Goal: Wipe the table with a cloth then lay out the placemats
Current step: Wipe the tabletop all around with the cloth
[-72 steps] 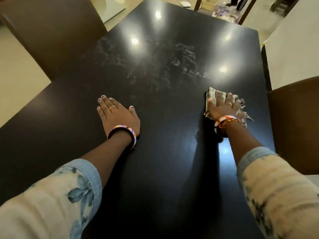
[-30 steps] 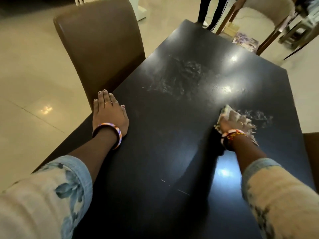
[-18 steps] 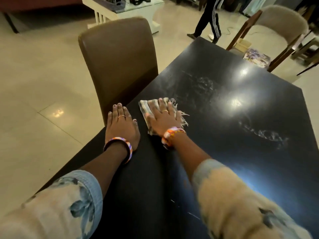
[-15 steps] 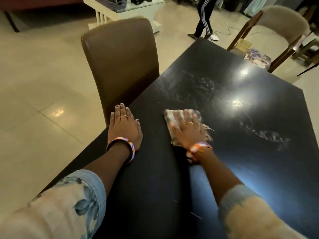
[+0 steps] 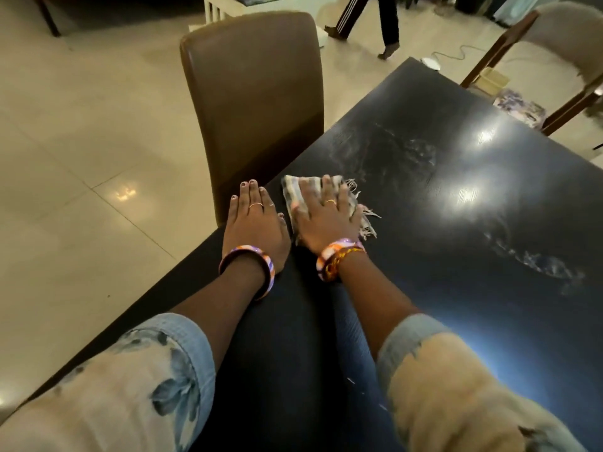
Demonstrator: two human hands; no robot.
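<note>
A glossy black table point(image 5: 456, 288) fills the right side of the head view, with damp streaks across its far half. A striped, fringed cloth point(image 5: 293, 192) lies near the table's left edge. My right hand point(image 5: 326, 216) lies flat on the cloth with straight fingers, pressing it to the tabletop. My left hand point(image 5: 254, 220) rests flat on the table edge right beside it, fingers straight and holding nothing. No placemats are in view.
A brown leather chair point(image 5: 254, 102) stands against the table's left edge, just beyond my hands. A beige armchair point(image 5: 561, 44) and a patterned item point(image 5: 518, 107) sit past the far corner. A person's legs point(image 5: 375, 17) cross the tiled floor behind.
My right hand has slid the cloth left across the table, from the middle back to beside my left hand. The left hand has stayed planted on the edge.
</note>
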